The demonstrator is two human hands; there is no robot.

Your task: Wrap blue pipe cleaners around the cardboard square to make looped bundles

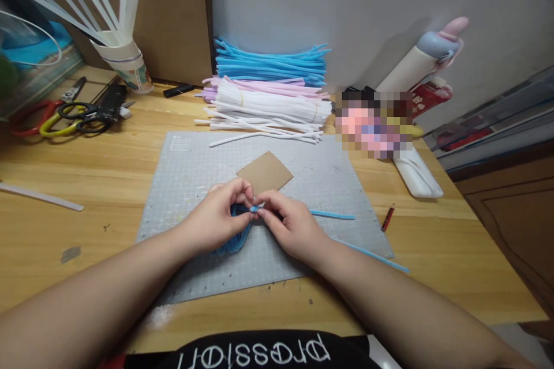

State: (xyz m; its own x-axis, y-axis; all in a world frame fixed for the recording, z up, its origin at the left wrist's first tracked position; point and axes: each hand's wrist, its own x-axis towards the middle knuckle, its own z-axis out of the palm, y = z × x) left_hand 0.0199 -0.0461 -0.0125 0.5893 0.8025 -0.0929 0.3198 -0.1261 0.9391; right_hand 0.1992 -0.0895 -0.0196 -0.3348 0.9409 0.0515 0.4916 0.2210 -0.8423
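Note:
Over the grey cutting mat [182, 259], both hands meet at a looped bunch of blue pipe cleaners [236, 240]. My left hand [223, 213] is closed round the bunch from the left, thumb and fingers pinching its gathered end. From the right, my right hand [294, 222] pinches the same gathered end between thumb and forefinger. The fingers partly hide the bunch. A brown cardboard piece [268, 173] lies on the mat just beyond the hands. Two straight blue pipe cleaners stick out to the right of my right hand, one [333, 214] on the mat, another [376, 255] across its edge.
Bundles of blue [272, 63] and white pipe cleaners [272, 104] lie behind the mat. At the left are scissors [82, 115], a paper cup [130, 66] of glue sticks and a loose white strip [41, 196]. A bottle [415, 60], white case [418, 173] and short red pencil [388, 218] are right.

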